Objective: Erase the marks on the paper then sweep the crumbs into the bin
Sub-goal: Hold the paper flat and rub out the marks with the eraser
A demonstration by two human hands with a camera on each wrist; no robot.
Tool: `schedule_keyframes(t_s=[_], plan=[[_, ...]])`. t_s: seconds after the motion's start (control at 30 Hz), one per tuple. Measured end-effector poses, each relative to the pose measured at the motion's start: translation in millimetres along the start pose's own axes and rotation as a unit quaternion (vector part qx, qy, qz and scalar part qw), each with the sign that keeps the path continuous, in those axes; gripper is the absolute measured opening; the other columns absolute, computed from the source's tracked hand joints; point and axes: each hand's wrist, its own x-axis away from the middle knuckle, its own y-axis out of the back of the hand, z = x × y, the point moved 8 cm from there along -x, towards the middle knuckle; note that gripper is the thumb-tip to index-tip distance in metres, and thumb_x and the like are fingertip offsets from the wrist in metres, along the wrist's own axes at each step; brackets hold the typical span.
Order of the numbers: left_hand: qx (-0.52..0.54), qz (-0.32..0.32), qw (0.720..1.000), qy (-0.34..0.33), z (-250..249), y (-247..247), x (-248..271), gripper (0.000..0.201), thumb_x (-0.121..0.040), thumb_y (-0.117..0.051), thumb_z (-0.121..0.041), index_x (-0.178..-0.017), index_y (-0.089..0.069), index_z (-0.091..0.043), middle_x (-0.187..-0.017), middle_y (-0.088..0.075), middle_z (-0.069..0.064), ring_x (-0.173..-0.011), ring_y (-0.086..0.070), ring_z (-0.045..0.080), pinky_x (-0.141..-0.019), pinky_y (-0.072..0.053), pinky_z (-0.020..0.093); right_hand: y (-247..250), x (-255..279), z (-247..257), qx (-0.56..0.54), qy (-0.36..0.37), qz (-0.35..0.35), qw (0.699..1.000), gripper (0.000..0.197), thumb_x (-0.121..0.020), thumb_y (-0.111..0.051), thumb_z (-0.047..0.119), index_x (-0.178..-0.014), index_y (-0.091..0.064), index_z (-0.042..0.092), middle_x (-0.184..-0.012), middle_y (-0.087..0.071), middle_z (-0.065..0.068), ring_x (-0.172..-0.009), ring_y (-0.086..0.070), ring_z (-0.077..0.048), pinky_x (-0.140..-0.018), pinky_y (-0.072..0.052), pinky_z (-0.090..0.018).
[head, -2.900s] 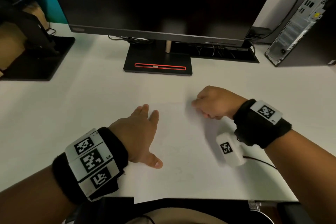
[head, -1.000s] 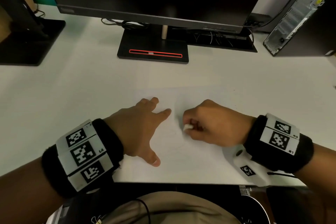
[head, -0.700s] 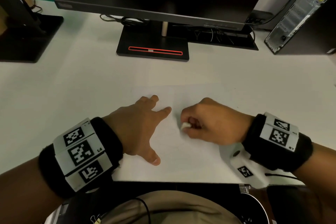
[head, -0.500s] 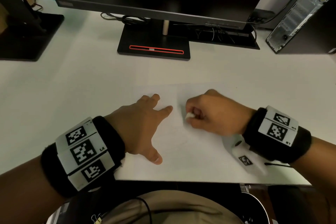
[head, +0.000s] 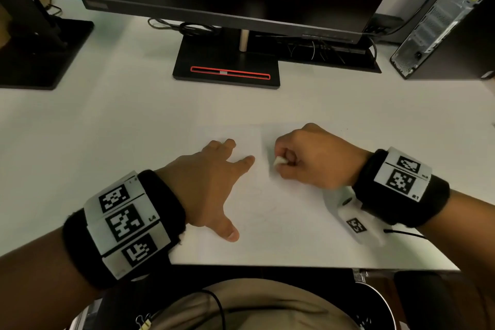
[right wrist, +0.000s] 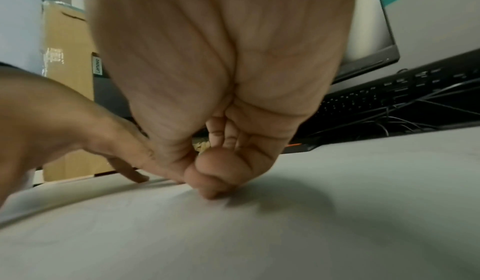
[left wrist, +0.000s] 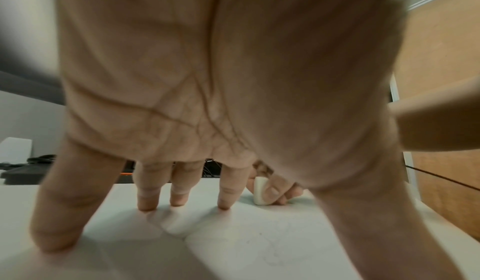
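Left hand (head: pixel 207 182) splayed flat on paper (head: pixel 281 222); right hand (head: pixel 313 158) pinches eraser (head: pixel 280 161).

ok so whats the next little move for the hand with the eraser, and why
Probably draw the small white eraser toward the body across the white sheet of paper. Faint pencil marks still show nearer the desk edge, so erasing seems unfinished. The right hand has a pinching grip on the eraser with its tip at the paper, and the left hand presses spread fingers flat, steadying the sheet.
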Motion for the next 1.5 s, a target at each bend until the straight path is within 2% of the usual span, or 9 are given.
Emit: schedule_keyframes(t_s=[0.3, 0.43, 0.57, 0.73, 0.83, 0.97, 1.13, 1.3, 1.5], plan=[[-0.002, 0.007, 1.000, 0.004, 0, -1, -1, 0.129, -0.069, -0.075, -0.070, -0.156, 0.014, -0.036, -0.164, 0.022, 0.003, -0.151, 0.015, 0.019, -0.118, -0.029, 0.047, 0, -4, 2, -0.010, -0.017, -0.002, 1.000, 0.018, -0.089, -0.062, 0.022, -0.075, -0.061, 0.011, -0.060, -0.060, 0.000, -0.055, -0.048, -0.009, -0.055, -0.033, -0.018], [0.000, 0.004, 1.000, 0.002, 1, 0, -1, 0.129, -0.068, -0.075, -0.070, -0.156, 0.013, -0.037, -0.164, 0.021, 0.001, -0.151, 0.013, 0.018, -0.118, -0.029, 0.045, -20, 4, 28, -0.036, 0.034, 0.071, 0.996, 0.016, -0.089, -0.064, 0.024, -0.074, -0.061, 0.018, -0.059, -0.060, 0.005, -0.053, -0.051, -0.008, -0.054, -0.040, -0.015], [-0.006, 0.006, 1.000, 0.005, 0, 0, -1, 0.128, -0.069, -0.074, -0.071, -0.156, 0.013, -0.036, -0.164, 0.021, 0.002, -0.152, 0.014, 0.018, -0.118, -0.027, 0.046, 1, -9, 1, -0.018, -0.023, 0.000, 1.000, 0.018, -0.088, -0.063, 0.022, -0.076, -0.064, 0.008, -0.062, -0.062, -0.004, -0.054, -0.048, -0.010, -0.057, -0.039, -0.024], [-0.004, 0.011, 1.000, 0.007, -1, 2, 1, 0.127, -0.070, -0.074, -0.070, -0.157, 0.011, -0.034, -0.164, 0.019, 0.003, -0.152, 0.008, 0.019, -0.118, -0.029, 0.045, -18, -6, 29, -0.044, 0.034, 0.067, 0.996, 0.016, -0.087, -0.064, 0.021, -0.075, -0.065, 0.010, -0.058, -0.061, -0.001, -0.052, -0.049, -0.010, -0.054, -0.042, -0.018], [-0.007, 0.012, 1.000, 0.006, -2, 2, 0, 0.127, -0.071, -0.074, -0.070, -0.157, 0.012, -0.034, -0.164, 0.020, 0.003, -0.151, 0.013, 0.019, -0.119, -0.027, 0.046, -2, -18, 8, -0.023, -0.013, 0.011, 1.000, 0.022, -0.088, -0.064, 0.023, -0.076, -0.064, 0.003, -0.063, -0.063, -0.011, -0.054, -0.047, -0.013, -0.052, -0.038, -0.019], [0.000, 0.010, 1.000, 0.010, -2, 2, 0, 0.124, -0.070, -0.075, -0.069, -0.157, 0.007, -0.036, -0.164, 0.016, 0.005, -0.152, 0.006, 0.021, -0.116, -0.031, 0.046, -16, -14, 29, -0.028, 0.034, 0.059, 0.997, 0.015, -0.089, -0.065, 0.024, -0.078, -0.066, 0.013, -0.056, -0.057, 0.005, -0.053, -0.049, -0.007, -0.053, -0.038, -0.015], [-0.009, 0.009, 1.000, 0.010, -1, 1, -1, 0.127, -0.070, -0.073, -0.072, -0.157, 0.012, -0.035, -0.164, 0.020, 0.003, -0.152, 0.014, 0.019, -0.119, -0.027, 0.046, 2, -22, 6, -0.018, -0.011, 0.013, 1.000, 0.023, -0.090, -0.064, 0.024, -0.077, -0.064, 0.006, -0.062, -0.061, -0.006, -0.054, -0.047, -0.012, -0.057, -0.043, -0.026], [0.001, 0.002, 1.000, 0.007, 0, 1, -1, 0.128, -0.069, -0.074, -0.071, -0.157, 0.012, -0.036, -0.164, 0.018, 0.002, -0.152, 0.011, 0.017, -0.118, -0.028, 0.043, -19, 0, 28, -0.019, 0.050, 0.093, 0.994, 0.017, -0.089, -0.065, 0.024, -0.075, -0.063, 0.014, -0.056, -0.056, 0.005, -0.052, -0.049, -0.009, -0.054, -0.039, -0.016], [0.002, 0.001, 1.000, 0.008, -1, 2, -1, 0.128, -0.069, -0.075, -0.070, -0.156, 0.012, -0.037, -0.164, 0.019, 0.001, -0.152, 0.011, 0.016, -0.118, -0.029, 0.043, -5, 7, 4, 0.011, 0.034, 0.030, 0.999, 0.021, -0.091, -0.062, 0.025, -0.073, -0.059, 0.014, -0.054, -0.051, 0.005, -0.051, -0.046, -0.010, -0.057, -0.036, -0.021]])
